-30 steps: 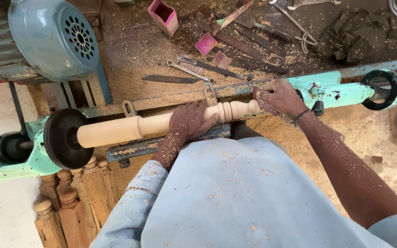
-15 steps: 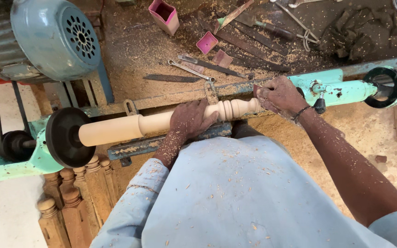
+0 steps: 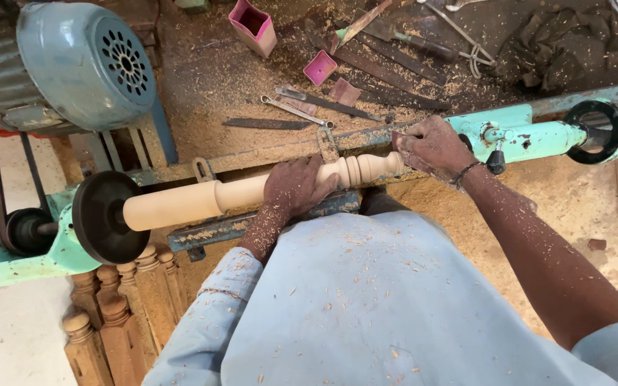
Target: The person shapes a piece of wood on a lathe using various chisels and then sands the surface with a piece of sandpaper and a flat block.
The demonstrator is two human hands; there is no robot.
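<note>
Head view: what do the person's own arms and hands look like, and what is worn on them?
Both are bare, no gloves, and dusted with sawdust. The left hand comes out of a light blue sleeve flecked with shavings. The right hand has a thin dark wristband and a bare forearm.

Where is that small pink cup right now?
In the head view the pink cup stands at the top centre on the sawdust-covered bench, just right of the blue motor and behind the lathe.
</note>
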